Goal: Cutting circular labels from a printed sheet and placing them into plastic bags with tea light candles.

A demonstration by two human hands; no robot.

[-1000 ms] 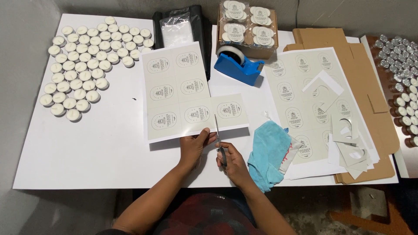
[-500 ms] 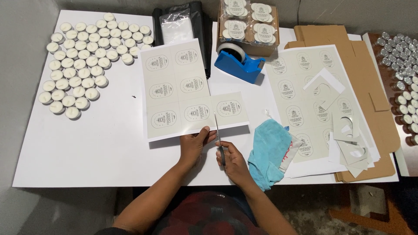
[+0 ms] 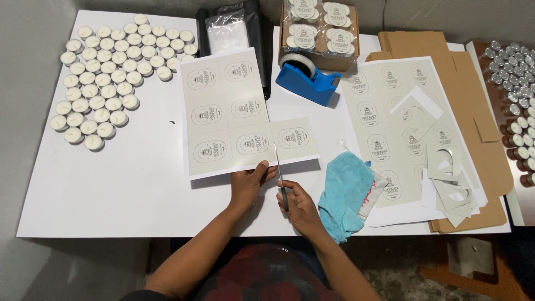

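My left hand pinches the near edge of a pale label sheet printed with oval labels, holding it on the white table. My right hand grips a pair of scissors whose blades point away from me into the sheet's near edge, between two labels of the bottom row. The sheet's right part is a single strip one label wide.
Several white tealight candles lie at the far left. A blue tape dispenser and a box of packed candles stand behind. A blue cloth, another label sheet, paper offcuts, cardboard and small jars are on the right.
The scissor blades have edged slightly further into the sheet. Both hands stay in about the same place; the view shifted a little.
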